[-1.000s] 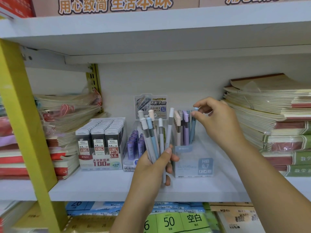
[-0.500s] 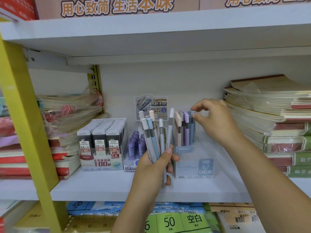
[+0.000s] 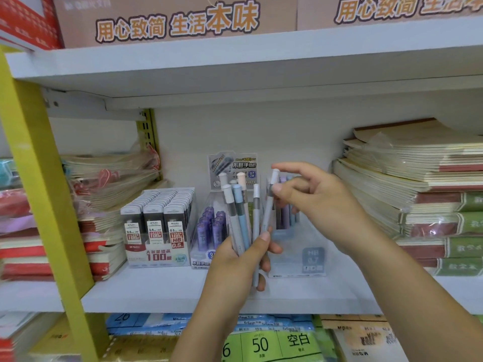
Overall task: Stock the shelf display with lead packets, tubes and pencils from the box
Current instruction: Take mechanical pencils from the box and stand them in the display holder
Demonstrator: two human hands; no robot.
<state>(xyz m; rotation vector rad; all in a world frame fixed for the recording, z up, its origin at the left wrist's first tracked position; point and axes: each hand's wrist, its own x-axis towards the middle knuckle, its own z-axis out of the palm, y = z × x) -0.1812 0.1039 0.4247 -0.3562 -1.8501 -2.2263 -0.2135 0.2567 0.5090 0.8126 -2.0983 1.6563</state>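
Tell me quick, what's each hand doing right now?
Left hand: grips a fanned bunch of pastel plastic mechanical pencils.
Right hand: pinches the white-capped top of the rightmost pale grey pencil in that bunch.

Display box (image 3: 311, 259) label blurred, unreadable.

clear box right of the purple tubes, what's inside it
At the back of the box, pencils stand upright, purple and blue showing. The right hand covers the rest, so their count cannot be told.

The pencils (image 3: 241, 220) have smooth, matt plastic barrels. The display box (image 3: 295, 248) is translucent plastic. The shelf (image 3: 146, 291) is smooth, white and matt.
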